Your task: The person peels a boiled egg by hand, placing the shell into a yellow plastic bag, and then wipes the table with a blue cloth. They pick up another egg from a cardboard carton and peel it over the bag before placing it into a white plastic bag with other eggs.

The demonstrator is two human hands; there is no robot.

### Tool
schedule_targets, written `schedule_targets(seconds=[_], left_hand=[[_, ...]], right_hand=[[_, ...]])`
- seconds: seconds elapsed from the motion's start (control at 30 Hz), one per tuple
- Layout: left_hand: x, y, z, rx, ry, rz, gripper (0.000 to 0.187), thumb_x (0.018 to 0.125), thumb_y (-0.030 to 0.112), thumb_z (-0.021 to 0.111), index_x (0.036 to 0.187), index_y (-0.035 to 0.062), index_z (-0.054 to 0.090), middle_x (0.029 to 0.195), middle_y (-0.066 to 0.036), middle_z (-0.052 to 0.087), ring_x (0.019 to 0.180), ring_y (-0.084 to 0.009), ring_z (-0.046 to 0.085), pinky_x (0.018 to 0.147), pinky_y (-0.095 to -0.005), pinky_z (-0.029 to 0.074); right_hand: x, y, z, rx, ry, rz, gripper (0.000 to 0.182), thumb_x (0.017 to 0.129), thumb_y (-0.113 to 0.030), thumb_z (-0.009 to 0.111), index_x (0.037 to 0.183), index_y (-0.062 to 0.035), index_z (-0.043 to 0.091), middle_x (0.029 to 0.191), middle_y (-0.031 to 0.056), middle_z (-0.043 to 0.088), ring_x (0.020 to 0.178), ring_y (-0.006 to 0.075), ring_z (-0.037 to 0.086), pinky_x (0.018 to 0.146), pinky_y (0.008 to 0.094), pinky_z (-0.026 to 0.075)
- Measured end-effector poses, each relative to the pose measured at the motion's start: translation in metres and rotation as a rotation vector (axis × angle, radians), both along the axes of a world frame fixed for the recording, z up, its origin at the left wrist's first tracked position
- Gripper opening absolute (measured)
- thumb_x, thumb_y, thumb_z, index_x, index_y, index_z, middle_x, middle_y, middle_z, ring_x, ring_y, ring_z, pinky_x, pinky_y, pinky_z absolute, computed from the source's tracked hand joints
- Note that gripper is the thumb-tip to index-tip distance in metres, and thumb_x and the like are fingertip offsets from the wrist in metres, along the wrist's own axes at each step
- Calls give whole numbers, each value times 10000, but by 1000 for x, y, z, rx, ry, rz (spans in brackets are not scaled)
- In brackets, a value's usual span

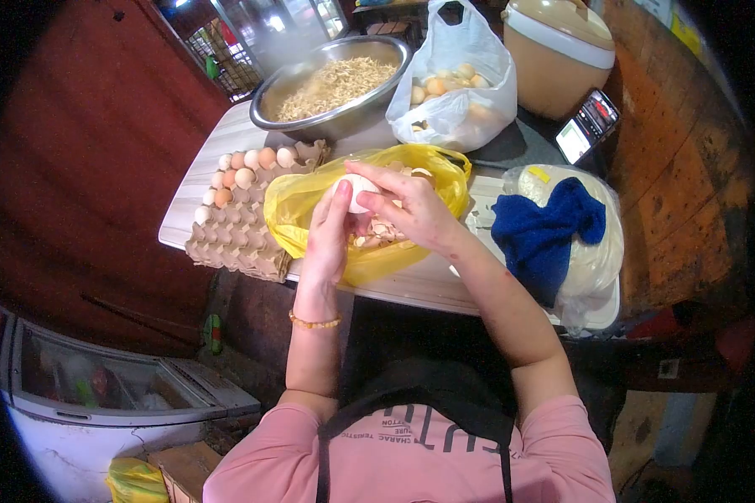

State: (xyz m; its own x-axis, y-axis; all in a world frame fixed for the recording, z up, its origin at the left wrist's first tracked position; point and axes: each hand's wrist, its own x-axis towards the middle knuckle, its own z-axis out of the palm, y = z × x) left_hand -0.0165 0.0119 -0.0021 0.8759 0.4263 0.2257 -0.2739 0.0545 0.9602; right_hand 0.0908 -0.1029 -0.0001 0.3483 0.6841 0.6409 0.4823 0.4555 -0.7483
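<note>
Both hands meet over a yellow plastic bag that holds bits of eggshell. A pale boiled egg is held between them. My left hand cups it from the left, a bead bracelet on that wrist. My right hand grips it from above and the right, fingers curled on its shell. The egg is partly hidden by the fingers.
A cardboard egg tray with several eggs lies left of the bag. Behind stand a metal bowl of shredded food, a white bag of eggs and a beige cooker. A phone and blue cloth lie right.
</note>
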Motion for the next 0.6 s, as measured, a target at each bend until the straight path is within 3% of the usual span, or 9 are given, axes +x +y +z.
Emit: schedule_targets(seconds=[0.13,0.2,0.3,0.4,0.6], left_hand=[[1,-1,0,-9,13,45,345,1000,357,418,1054,53,570,840,4,568,660,-50,473,569,-192,386],[0,1,0,14,3,51,317,994,340,443,1035,55,576,827,6,572,656,-49,473,569,-191,381],[2,4,-4,25,4,80,286,985,321,473,1023,57,578,816,7,576,649,-47,471,566,-190,374],[4,3,-6,43,17,126,272,980,310,490,1025,56,578,814,5,577,644,-46,467,559,-192,369],[3,4,-12,29,59,138,280,977,306,493,1043,49,583,817,6,577,646,-48,461,559,-190,360]], right_hand=[[1,2,-3,29,-66,-41,431,917,-175,587,1289,25,504,979,150,664,661,149,666,685,283,514],[2,4,-6,11,-99,-108,380,895,-134,595,1249,-2,558,1068,186,655,916,235,657,817,305,493],[3,10,-11,86,-153,-170,345,897,-129,584,1220,-8,582,1088,190,649,942,255,656,817,324,497],[9,10,-14,92,-266,-224,315,909,-144,558,1188,-1,592,1087,204,638,949,315,650,810,363,513],[9,14,-22,136,-375,-382,220,863,-61,595,1067,5,642,937,181,672,804,308,670,698,356,534]])
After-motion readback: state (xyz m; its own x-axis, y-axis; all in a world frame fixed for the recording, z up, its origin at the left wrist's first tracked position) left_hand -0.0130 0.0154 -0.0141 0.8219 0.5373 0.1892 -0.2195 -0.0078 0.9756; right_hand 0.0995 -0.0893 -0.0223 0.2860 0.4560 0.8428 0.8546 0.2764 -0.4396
